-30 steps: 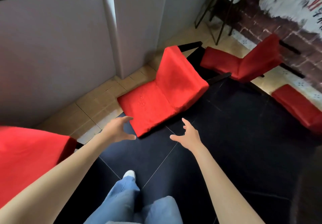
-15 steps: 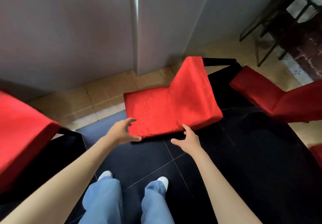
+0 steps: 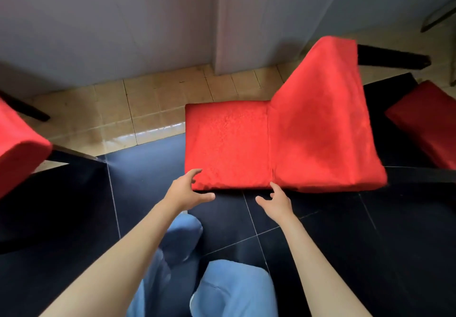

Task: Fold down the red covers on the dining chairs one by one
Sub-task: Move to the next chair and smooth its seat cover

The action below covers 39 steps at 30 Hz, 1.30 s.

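A dining chair in a red cover [image 3: 283, 144] lies on its side on the floor in front of me, its flat part to the left and its raised part to the right. My left hand [image 3: 185, 191] is spread at the cover's near left corner, fingertips at its edge. My right hand [image 3: 276, 202] hovers with spread fingers just below the near edge at the fold between the two parts. Neither hand holds anything.
Another red-covered chair [image 3: 17, 149] with dark legs lies at the left edge, and a third red-covered chair [image 3: 424, 124] at the right. A grey wall [image 3: 111, 25] and beige tiles run behind. My legs in blue jeans [image 3: 222, 292] are over the black floor below.
I have stepped closer, so the middle chair fills more of the view. Both hands have reached forward to the near edge of its red cover.
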Available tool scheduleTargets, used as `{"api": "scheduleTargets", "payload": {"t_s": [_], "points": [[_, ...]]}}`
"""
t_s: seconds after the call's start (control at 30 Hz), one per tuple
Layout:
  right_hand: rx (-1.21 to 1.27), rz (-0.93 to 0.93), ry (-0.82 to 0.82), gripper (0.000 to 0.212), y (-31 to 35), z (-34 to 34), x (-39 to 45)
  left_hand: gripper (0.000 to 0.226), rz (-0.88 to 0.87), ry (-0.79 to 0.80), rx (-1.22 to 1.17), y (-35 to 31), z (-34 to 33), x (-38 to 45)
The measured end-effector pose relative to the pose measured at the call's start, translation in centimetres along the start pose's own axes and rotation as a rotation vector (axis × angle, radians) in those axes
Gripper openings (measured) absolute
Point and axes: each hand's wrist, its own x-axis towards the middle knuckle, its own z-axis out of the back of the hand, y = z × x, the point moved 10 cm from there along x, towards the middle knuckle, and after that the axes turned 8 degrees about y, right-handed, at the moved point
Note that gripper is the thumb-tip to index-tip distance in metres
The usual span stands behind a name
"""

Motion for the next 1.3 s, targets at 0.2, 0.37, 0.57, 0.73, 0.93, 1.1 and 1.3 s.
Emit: {"api": "scheduleTargets", "payload": {"t_s": [0.2,0.37,0.57,0.73,0.93,1.1,1.3], "points": [[0.022,-0.035,-0.022,0.077,-5.0,-4.2,12.0,0.088,0.059,-0.036,-0.119,8.3,-6.9,10.3],[0.001,-0.023,-0.076,0.077,-7.7,-7.2,20.0,0.088,0.117,-0.070,-0.190,14.1,-12.1,16.6],[-0.122,-0.087,-0.267,0.086,-9.8,-8.3,25.1,0.097,0.143,-0.201,-0.283,17.2,-15.0,21.7],[-0.043,-0.118,-0.294,0.094,-12.7,-9.8,27.7,0.103,0.204,-0.253,-0.429,19.0,-18.3,24.1],[0.007,-0.004,-0.294,0.107,-12.7,-10.6,30.2,0.107,0.303,-0.372,-0.596,20.2,-20.5,25.8],[0.236,-0.011,-0.346,0.111,-13.0,-10.4,31.7,0.103,0.333,-0.419,-0.692,20.4,-21.8,27.1],[0.494,0.004,-0.452,0.118,-13.6,-9.8,32.8,0.112,0.332,-0.452,-0.770,20.1,-22.2,28.5]]}}
